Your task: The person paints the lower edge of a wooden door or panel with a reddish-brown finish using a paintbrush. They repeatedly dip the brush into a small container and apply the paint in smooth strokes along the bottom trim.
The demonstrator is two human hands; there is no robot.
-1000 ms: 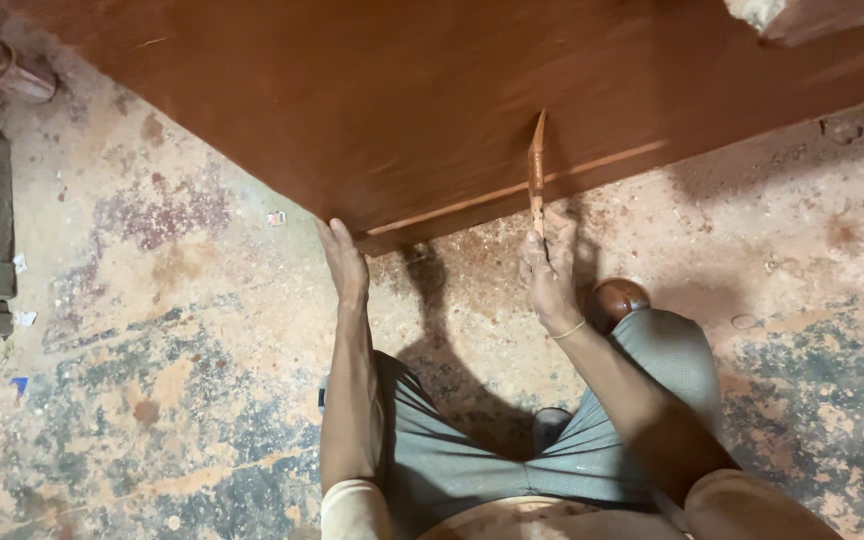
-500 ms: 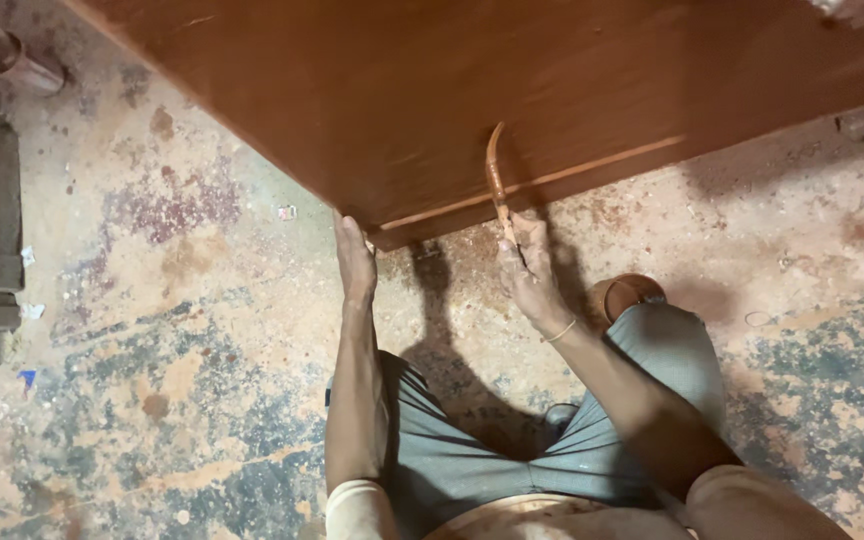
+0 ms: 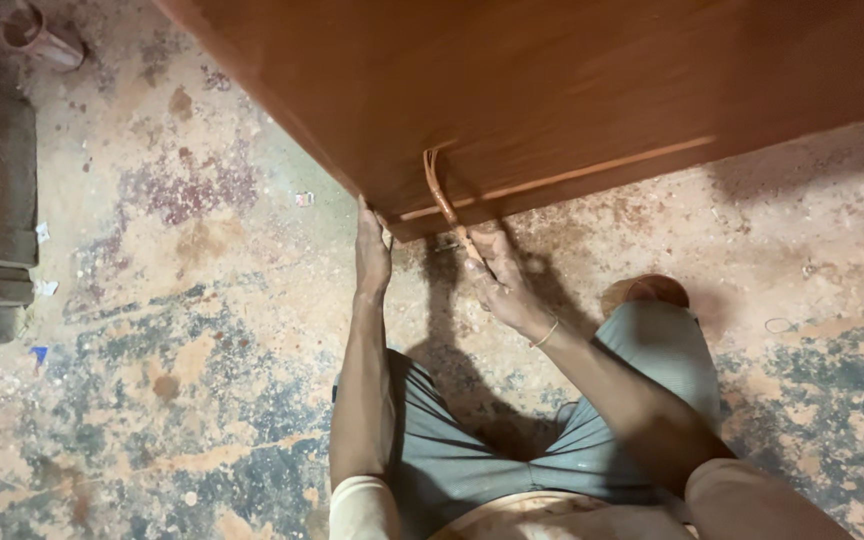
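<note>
At the board's [image 3: 572,90] lower corner, left hand [image 3: 372,250] grips the edge, fingers curled. Right hand [image 3: 500,280], at three o'clock, pinches a thin strip [image 3: 442,195] against the edge.

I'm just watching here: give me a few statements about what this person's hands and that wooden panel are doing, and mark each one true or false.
1. The left hand grips the corner of the brown wooden panel. True.
2. The right hand is empty. False: it holds a thin curved strip that lies against the panel's edge.
3. The panel lies flat on a workbench. False: it sits over a stained, dusty floor, with no bench in view.
4. The right wrist wears a thin bangle. True.
5. Both hands wear gloves. False: they are bare.
</note>
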